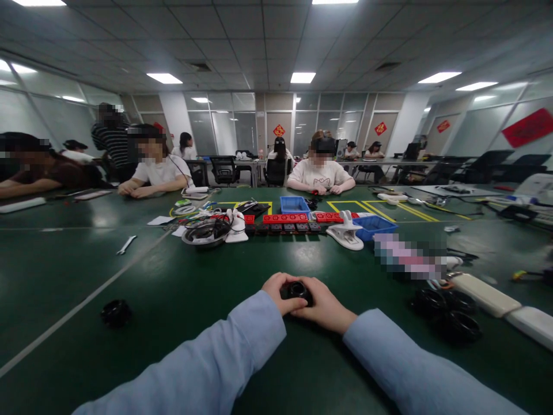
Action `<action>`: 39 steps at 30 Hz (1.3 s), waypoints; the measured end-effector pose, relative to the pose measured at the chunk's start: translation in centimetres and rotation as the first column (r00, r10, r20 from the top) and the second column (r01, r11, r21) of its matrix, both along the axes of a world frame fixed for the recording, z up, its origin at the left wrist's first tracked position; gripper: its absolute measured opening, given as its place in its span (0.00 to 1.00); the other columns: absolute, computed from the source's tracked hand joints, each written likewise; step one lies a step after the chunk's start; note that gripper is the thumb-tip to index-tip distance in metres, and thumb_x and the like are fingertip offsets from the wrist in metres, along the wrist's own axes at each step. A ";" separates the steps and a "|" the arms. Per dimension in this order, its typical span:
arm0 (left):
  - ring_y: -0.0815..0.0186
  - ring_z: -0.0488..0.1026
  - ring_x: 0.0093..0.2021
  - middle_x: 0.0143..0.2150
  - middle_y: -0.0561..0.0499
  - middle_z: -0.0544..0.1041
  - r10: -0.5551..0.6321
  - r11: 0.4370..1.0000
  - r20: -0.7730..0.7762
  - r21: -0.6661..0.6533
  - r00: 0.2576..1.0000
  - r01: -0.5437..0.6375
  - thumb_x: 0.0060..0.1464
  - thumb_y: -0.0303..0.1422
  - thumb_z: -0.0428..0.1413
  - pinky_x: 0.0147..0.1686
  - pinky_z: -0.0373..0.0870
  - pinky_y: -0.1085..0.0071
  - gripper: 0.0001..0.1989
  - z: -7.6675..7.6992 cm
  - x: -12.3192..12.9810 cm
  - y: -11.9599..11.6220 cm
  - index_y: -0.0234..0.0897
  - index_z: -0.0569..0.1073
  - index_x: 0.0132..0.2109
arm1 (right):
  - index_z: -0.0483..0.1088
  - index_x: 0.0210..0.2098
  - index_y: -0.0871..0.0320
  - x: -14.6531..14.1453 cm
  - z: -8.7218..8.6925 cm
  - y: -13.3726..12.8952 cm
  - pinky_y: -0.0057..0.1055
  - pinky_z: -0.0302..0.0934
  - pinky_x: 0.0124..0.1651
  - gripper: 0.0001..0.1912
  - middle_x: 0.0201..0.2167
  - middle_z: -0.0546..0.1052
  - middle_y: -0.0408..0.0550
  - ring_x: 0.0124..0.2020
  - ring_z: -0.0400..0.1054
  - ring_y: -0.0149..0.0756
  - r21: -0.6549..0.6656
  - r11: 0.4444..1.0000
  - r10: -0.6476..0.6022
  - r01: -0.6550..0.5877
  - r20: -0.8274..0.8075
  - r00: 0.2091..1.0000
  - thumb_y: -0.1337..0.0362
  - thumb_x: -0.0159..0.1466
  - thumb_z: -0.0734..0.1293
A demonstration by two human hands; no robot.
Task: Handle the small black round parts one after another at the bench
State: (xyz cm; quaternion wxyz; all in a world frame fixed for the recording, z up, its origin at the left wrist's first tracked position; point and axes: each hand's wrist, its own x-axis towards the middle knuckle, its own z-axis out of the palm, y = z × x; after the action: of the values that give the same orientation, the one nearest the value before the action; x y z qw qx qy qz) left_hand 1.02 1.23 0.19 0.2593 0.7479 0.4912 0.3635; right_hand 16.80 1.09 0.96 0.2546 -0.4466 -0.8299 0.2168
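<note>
Between my two hands is a black ring-shaped part [298,291] with a round opening on top, held just over the green table. My left hand [279,291] curls round its left side, thumb across the front. My right hand [322,302] wraps its right side, and the two thumbs nearly meet. Fingers cover much of the part's sides. A similar black part [116,313] lies alone on the table to the left. Off to the right, several more black ring-shaped parts [458,325] sit grouped together.
Across the middle stand red sockets [285,218], blue bins [375,227], white clamps [347,233] and a tray of cables [207,230]. A wrench [127,245] lies at left. White blocks [486,294] lie at right. A co-worker [322,167] sits opposite, others at left.
</note>
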 end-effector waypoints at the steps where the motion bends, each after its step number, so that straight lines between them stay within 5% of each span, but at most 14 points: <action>1: 0.64 0.68 0.37 0.35 0.51 0.70 -0.037 0.999 0.015 -0.014 0.999 0.037 0.36 0.34 0.62 0.37 0.65 0.68 0.20 0.0 -0.1 0.1 0.37 0.71 0.40 | 0.64 0.46 0.58 0.4 0.2 0.1 0.36 0.55 0.43 0.28 0.40 0.70 0.49 0.40 0.62 0.41 -0.051 0.996 0.066 -0.068 -0.045 0.997 0.59 0.46 0.70; 7: 0.60 0.68 0.42 0.42 0.47 0.72 -0.077 0.997 0.022 -0.017 0.997 0.077 0.35 0.33 0.62 0.42 0.65 0.65 0.25 -0.2 -0.4 0.1 0.36 0.70 0.45 | 0.64 0.47 0.59 1.9 1.0 0.8 0.35 0.56 0.46 0.25 0.41 0.70 0.48 0.43 0.63 0.39 -0.224 0.923 0.269 -0.314 -0.207 0.940 0.62 0.50 0.68; 18: 0.61 0.68 0.39 0.35 0.50 0.70 -0.021 0.999 -0.050 0.042 0.999 0.023 0.32 0.30 0.63 0.41 0.64 0.66 0.20 0.3 0.0 -0.2 0.36 0.71 0.38 | 0.68 0.35 0.61 1.5 0.2 1.0 0.28 0.55 0.34 0.19 0.31 0.69 0.44 0.33 0.61 0.35 -0.172 0.976 0.126 -0.135 -0.062 0.990 0.59 0.46 0.70; 23: 0.62 0.68 0.37 0.33 0.51 0.69 0.093 0.996 -0.052 0.018 0.994 -0.092 0.32 0.33 0.63 0.37 0.64 0.66 0.18 0.3 0.5 -0.4 0.36 0.69 0.34 | 0.63 0.26 0.60 0.4 -0.2 0.4 0.27 0.50 0.29 0.17 0.26 0.66 0.44 0.29 0.58 0.34 0.022 0.997 -0.073 0.071 0.111 0.991 0.56 0.44 0.70; 27: 0.61 0.67 0.37 0.32 0.51 0.69 0.141 0.988 -0.103 0.075 0.985 -0.133 0.31 0.37 0.63 0.37 0.62 0.65 0.19 0.1 0.7 -0.5 0.36 0.68 0.33 | 0.62 0.25 0.59 0.0 -0.7 0.3 0.28 0.49 0.30 0.16 0.24 0.66 0.44 0.28 0.58 0.34 0.154 0.984 -0.116 0.088 0.187 0.976 0.56 0.46 0.69; 33: 0.64 0.67 0.36 0.33 0.52 0.68 0.041 0.999 -0.001 0.026 0.999 -0.041 0.34 0.36 0.62 0.36 0.64 0.68 0.18 -0.3 0.3 -0.3 0.36 0.68 0.36 | 0.66 0.36 0.60 0.9 0.2 0.8 0.32 0.54 0.37 0.19 0.32 0.69 0.47 0.35 0.61 0.37 -0.047 0.985 0.169 -0.168 0.006 0.986 0.59 0.47 0.69; 36: 0.65 0.67 0.36 0.35 0.51 0.67 -0.030 0.999 0.043 0.014 0.999 0.029 0.35 0.35 0.61 0.35 0.64 0.69 0.22 -0.7 0.1 0.0 0.37 0.68 0.42 | 0.67 0.39 0.61 1.6 0.7 1.3 0.31 0.56 0.38 0.16 0.35 0.70 0.46 0.37 0.63 0.37 -0.232 0.915 0.297 -0.331 -0.168 0.940 0.65 0.49 0.67; 39: 0.65 0.67 0.35 0.35 0.51 0.66 -0.095 0.995 0.016 0.011 0.995 0.095 0.37 0.36 0.61 0.33 0.65 0.71 0.25 -0.9 -0.3 0.5 0.40 0.68 0.46 | 0.66 0.41 0.61 1.9 0.9 1.5 0.32 0.57 0.42 0.18 0.38 0.70 0.46 0.39 0.63 0.37 -0.281 0.867 0.342 -0.411 -0.263 0.902 0.67 0.50 0.66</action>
State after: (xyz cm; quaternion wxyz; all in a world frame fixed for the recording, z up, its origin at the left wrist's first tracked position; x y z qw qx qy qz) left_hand 0.76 1.69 -0.75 0.2765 0.7688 0.4509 0.3595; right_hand 18.70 2.64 1.81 0.2126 -0.2870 -0.8223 0.4429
